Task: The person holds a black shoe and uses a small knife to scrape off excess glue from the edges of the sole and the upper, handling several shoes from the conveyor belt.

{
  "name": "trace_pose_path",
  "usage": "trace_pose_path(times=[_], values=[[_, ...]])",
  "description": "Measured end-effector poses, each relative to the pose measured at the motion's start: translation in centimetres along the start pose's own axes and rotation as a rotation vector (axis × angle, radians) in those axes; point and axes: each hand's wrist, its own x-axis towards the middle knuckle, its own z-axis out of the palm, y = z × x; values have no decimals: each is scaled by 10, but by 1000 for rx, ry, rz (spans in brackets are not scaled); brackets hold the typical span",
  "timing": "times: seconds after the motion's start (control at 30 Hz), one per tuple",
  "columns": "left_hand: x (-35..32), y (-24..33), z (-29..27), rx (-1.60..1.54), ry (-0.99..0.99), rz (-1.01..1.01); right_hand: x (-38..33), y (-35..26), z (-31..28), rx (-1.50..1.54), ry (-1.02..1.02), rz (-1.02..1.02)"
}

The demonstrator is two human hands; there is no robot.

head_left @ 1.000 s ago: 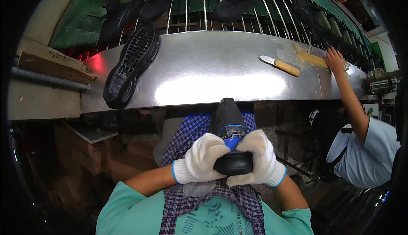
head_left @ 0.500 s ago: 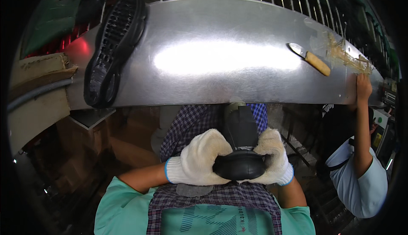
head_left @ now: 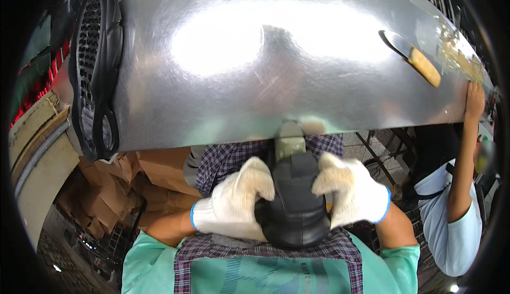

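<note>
Between my two hands, in front of my body, is a black shoe upper (head_left: 297, 198), its rounded end toward me. A pale green block (head_left: 290, 146) shows at its far end, close under the table's front edge. My left hand (head_left: 239, 201), in a white knit glove, presses its left side with curled fingers. My right hand (head_left: 350, 193), gloved likewise, grips the right side, thumb lying on the black surface. The fingertips under the upper are hidden.
A metal table (head_left: 212, 103) spans the view ahead. On it lie a black shoe sole (head_left: 91, 76) at left and a knife (head_left: 411, 57) with a wooden handle at right. A co-worker's arm (head_left: 462, 182) reaches the table's right end. Cardboard (head_left: 164, 169) sits low at left.
The upper now stands with its long black side facing up, and more of the pale green block shows. My hands have moved apart slightly along its sides. The view has shifted.
</note>
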Motion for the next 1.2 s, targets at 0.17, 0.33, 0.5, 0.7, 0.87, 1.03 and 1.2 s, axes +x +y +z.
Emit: trace_pose_path(times=[0.17,0.33,0.5,0.7,0.87,1.03,1.2], values=[[-2,22,-5,79,-85,-157,-16,9,43,99,294,69],[-3,48,-51,259,-153,-37,-30,63,112,63,331,175],[31,60,-86,248,-285,37,-1,41,70,385,145,-15],[-7,187,-75,336,188,623,6,-89,2,669,685,-649],[42,154,-45,919,582,782,43,-93,-10,-180,1337,-563],[65,153,-17,925,231,768,-7,-81,-15,91,1144,-428],[66,129,17,1198,173,856,-42,-83,-21,-153,974,126]])
